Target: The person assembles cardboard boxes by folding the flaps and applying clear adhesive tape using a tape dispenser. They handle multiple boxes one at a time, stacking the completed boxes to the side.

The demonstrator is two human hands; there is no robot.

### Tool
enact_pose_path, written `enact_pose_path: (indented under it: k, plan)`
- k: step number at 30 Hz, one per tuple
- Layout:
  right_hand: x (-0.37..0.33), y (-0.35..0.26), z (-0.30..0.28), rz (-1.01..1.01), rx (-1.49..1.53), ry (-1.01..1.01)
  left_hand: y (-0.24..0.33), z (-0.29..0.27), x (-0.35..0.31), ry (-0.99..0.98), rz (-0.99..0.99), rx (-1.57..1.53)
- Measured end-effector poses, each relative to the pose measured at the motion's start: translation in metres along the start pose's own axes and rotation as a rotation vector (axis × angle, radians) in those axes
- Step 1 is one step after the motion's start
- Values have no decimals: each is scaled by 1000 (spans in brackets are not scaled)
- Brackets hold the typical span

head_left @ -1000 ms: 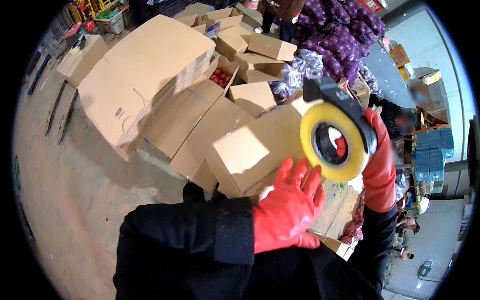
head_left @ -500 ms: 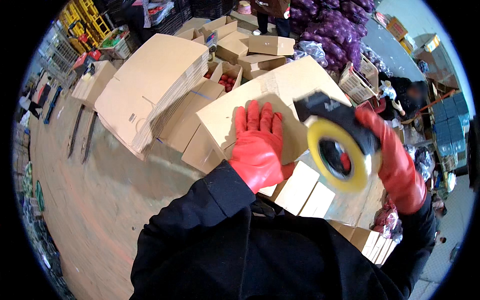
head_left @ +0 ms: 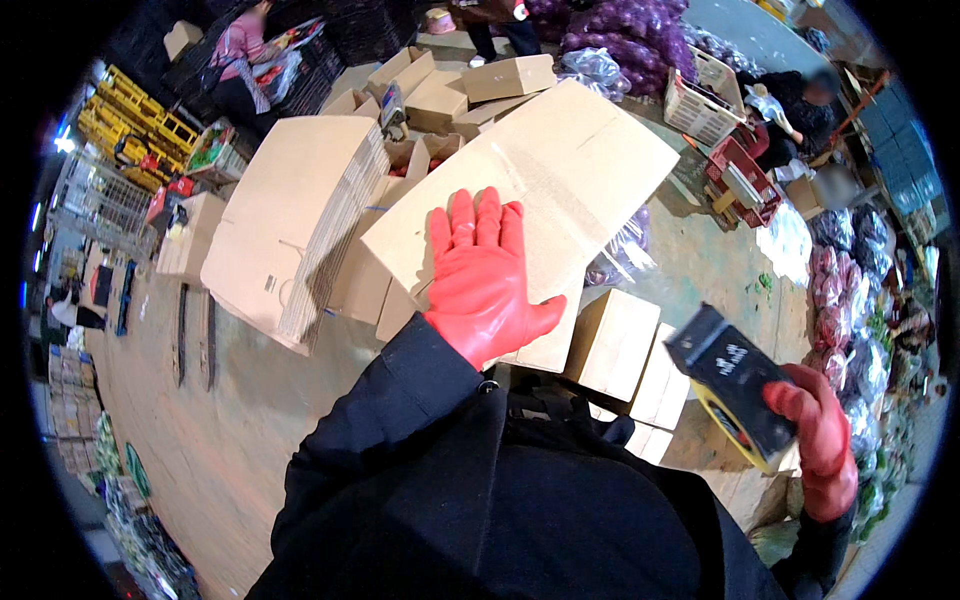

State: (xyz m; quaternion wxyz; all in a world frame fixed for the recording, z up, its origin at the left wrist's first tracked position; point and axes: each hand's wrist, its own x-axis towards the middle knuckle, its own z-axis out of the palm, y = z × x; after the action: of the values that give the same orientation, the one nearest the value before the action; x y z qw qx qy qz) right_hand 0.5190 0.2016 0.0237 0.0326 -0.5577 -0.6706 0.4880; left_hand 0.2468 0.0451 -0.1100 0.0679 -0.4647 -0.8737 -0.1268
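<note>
My left hand [head_left: 482, 280], in a red rubber glove, lies flat with fingers spread on the top of a closed cardboard box [head_left: 610, 150]. A strip of clear tape [head_left: 545, 185] runs across that top. Off to the lower right, clear of the box, my right hand [head_left: 820, 440] in a matching glove grips a black tape dispenser [head_left: 735, 375]. The edge of a yellowish tape roll shows along its lower side. Left of the box stands a thick stack of flattened cartons [head_left: 290, 220].
Several closed boxes [head_left: 615, 340] stand just right of my body. Open cartons with red produce [head_left: 405, 155] sit beyond the flat stack. Purple net sacks [head_left: 630, 45], a pale crate [head_left: 705, 100] and a red crate [head_left: 745, 180] lie farther off. Other people work at the far side.
My right hand has swung the tape dispenser down and to the right, away from the box. My left hand stays flat on the box. The view has shifted slightly.
</note>
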Motion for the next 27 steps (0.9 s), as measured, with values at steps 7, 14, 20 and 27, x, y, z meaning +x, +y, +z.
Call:
enact_pose_path:
  k: [7, 14, 20, 27]
  plan:
    - [85, 50, 39, -151, -19, -338, 1, -3, 0, 10, 40, 25]
    - [149, 46, 90, -270, 16, -482, 1, -7, -2, -27, 47, 80]
    - [144, 53, 67, -209, -20, -437, -4, -6, 1, -13, 56, 54]
    - [49, 74, -23, -201, 552, -25, -1, -7, -5, -20, 21, -1]
